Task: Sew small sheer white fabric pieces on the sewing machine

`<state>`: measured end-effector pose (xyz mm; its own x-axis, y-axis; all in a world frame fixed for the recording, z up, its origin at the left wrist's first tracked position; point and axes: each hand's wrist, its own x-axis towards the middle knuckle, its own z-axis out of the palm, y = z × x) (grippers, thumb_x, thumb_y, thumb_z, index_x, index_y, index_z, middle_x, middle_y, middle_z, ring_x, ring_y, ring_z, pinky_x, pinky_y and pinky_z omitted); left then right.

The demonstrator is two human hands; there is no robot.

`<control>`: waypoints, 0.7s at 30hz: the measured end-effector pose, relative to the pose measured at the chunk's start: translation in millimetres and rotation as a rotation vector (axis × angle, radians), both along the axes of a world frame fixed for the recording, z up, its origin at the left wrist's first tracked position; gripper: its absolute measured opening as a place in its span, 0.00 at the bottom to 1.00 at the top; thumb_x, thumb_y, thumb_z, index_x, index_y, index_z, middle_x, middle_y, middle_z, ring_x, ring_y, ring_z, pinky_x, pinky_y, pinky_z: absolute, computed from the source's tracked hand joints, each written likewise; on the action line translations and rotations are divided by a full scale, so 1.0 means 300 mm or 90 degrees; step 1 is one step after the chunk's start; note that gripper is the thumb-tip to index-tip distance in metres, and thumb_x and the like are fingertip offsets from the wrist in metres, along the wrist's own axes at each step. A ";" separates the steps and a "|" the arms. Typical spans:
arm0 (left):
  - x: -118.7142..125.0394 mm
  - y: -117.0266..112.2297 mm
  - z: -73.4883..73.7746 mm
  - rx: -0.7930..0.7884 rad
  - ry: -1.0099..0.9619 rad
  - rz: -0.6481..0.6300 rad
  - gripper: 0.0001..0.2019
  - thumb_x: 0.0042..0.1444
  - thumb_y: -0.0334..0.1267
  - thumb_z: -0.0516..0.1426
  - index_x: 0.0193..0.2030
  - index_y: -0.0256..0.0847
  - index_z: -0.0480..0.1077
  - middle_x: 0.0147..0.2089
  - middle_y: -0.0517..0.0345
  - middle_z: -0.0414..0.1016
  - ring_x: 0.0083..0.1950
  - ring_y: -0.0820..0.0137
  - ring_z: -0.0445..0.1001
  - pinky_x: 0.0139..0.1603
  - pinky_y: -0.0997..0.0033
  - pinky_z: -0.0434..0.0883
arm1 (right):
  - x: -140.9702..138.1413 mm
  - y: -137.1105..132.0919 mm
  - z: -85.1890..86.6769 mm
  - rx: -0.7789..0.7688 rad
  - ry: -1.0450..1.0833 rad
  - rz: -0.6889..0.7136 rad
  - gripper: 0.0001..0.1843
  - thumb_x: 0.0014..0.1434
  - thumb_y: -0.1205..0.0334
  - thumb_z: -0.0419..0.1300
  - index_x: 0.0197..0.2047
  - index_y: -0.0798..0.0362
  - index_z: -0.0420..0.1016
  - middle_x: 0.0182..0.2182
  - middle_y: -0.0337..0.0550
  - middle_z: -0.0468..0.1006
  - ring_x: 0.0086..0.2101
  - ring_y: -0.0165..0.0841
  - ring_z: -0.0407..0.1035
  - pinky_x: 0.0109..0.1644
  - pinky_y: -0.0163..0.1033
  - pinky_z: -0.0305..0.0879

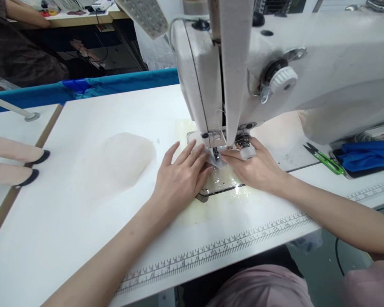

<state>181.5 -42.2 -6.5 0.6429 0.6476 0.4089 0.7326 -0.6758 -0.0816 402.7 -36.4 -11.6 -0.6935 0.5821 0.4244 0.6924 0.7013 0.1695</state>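
Observation:
A white industrial sewing machine (307, 72) stands on a white table (67, 221). A small pale fabric piece (218, 160) lies under its presser foot (215, 152). My left hand (182, 175) rests flat on the table left of the foot, fingers stretched out and touching the fabric's edge. My right hand (256, 168) lies right of the foot, its fingers pressed together on the fabric, with a white thimble-like cap (246, 152) on one finger.
A sheer pale fabric piece (121, 160) lies on the table to the left. Green thread snips (326, 160) and blue cloth (368, 155) sit at the right. A ruler strip (217, 249) runs along the front edge. Two pale pieces with black tips (19, 164) lie far left.

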 end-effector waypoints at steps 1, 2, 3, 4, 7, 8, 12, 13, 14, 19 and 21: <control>-0.003 -0.005 0.002 0.002 0.012 0.002 0.19 0.66 0.43 0.50 0.58 0.34 0.66 0.59 0.43 0.70 0.61 0.53 0.67 0.63 0.43 0.58 | 0.000 -0.002 0.002 0.000 0.008 0.005 0.18 0.56 0.77 0.50 0.42 0.55 0.78 0.41 0.44 0.81 0.44 0.37 0.69 0.54 0.48 0.58; -0.006 -0.013 0.005 0.012 0.017 0.004 0.22 0.66 0.46 0.50 0.58 0.33 0.66 0.58 0.41 0.71 0.60 0.51 0.68 0.64 0.41 0.56 | -0.001 -0.006 0.004 -0.001 0.014 0.007 0.18 0.55 0.77 0.50 0.43 0.56 0.77 0.41 0.45 0.81 0.44 0.37 0.69 0.53 0.49 0.58; -0.007 -0.023 0.011 0.029 0.016 0.003 0.23 0.65 0.49 0.50 0.57 0.33 0.67 0.54 0.41 0.74 0.56 0.51 0.72 0.63 0.40 0.57 | -0.002 -0.011 0.007 -0.004 0.019 0.007 0.19 0.55 0.77 0.50 0.44 0.56 0.77 0.41 0.45 0.81 0.44 0.38 0.69 0.53 0.49 0.58; -0.008 -0.034 0.019 0.045 0.006 0.002 0.21 0.64 0.50 0.51 0.53 0.34 0.70 0.47 0.44 0.78 0.48 0.53 0.76 0.61 0.42 0.59 | -0.005 -0.018 0.009 -0.010 0.024 0.007 0.19 0.55 0.76 0.50 0.45 0.57 0.77 0.41 0.45 0.81 0.44 0.39 0.69 0.52 0.49 0.58; -0.009 -0.054 0.043 0.086 -0.058 0.006 0.10 0.63 0.42 0.55 0.38 0.39 0.73 0.23 0.61 0.74 0.26 0.67 0.73 0.49 0.52 0.67 | -0.018 -0.041 0.015 -0.024 0.045 0.005 0.20 0.54 0.77 0.49 0.45 0.56 0.76 0.38 0.44 0.81 0.41 0.37 0.69 0.51 0.47 0.57; -0.010 -0.053 0.048 0.093 -0.072 -0.001 0.07 0.63 0.39 0.55 0.37 0.40 0.73 0.23 0.62 0.74 0.25 0.68 0.73 0.46 0.56 0.68 | -0.023 -0.048 0.016 -0.026 0.052 0.008 0.21 0.54 0.78 0.48 0.44 0.56 0.76 0.37 0.42 0.81 0.39 0.36 0.70 0.51 0.46 0.57; -0.018 -0.024 0.034 0.030 -0.063 -0.095 0.08 0.61 0.34 0.56 0.46 0.40 0.72 0.47 0.55 0.79 0.48 0.64 0.76 0.48 0.61 0.68 | -0.037 -0.064 0.017 -0.042 0.075 0.070 0.20 0.57 0.80 0.47 0.43 0.56 0.75 0.39 0.40 0.81 0.39 0.32 0.71 0.48 0.41 0.57; -0.020 -0.017 0.027 0.001 -0.064 -0.113 0.09 0.62 0.34 0.55 0.48 0.40 0.72 0.49 0.55 0.78 0.50 0.64 0.75 0.50 0.61 0.68 | -0.038 -0.065 0.018 -0.047 0.078 0.084 0.19 0.58 0.79 0.47 0.41 0.55 0.76 0.39 0.40 0.81 0.39 0.32 0.71 0.47 0.41 0.57; -0.022 -0.012 0.021 -0.023 -0.069 -0.119 0.10 0.62 0.35 0.55 0.49 0.40 0.71 0.49 0.55 0.78 0.48 0.65 0.75 0.50 0.60 0.67 | -0.037 -0.066 0.020 -0.050 0.080 0.090 0.18 0.58 0.78 0.47 0.39 0.55 0.76 0.37 0.40 0.81 0.38 0.32 0.71 0.46 0.41 0.58; -0.022 0.001 0.012 -0.070 -0.064 -0.105 0.13 0.65 0.37 0.50 0.50 0.41 0.73 0.42 0.54 0.77 0.39 0.65 0.73 0.45 0.58 0.67 | -0.036 -0.067 0.026 -0.062 0.093 0.057 0.16 0.60 0.74 0.46 0.38 0.56 0.75 0.34 0.44 0.79 0.33 0.33 0.69 0.40 0.41 0.59; -0.019 0.002 0.008 -0.073 -0.054 -0.107 0.13 0.65 0.38 0.50 0.50 0.40 0.73 0.41 0.52 0.75 0.40 0.64 0.72 0.45 0.58 0.68 | -0.037 -0.067 0.021 -0.063 0.079 0.031 0.17 0.60 0.76 0.46 0.39 0.57 0.75 0.35 0.45 0.78 0.32 0.32 0.68 0.40 0.40 0.59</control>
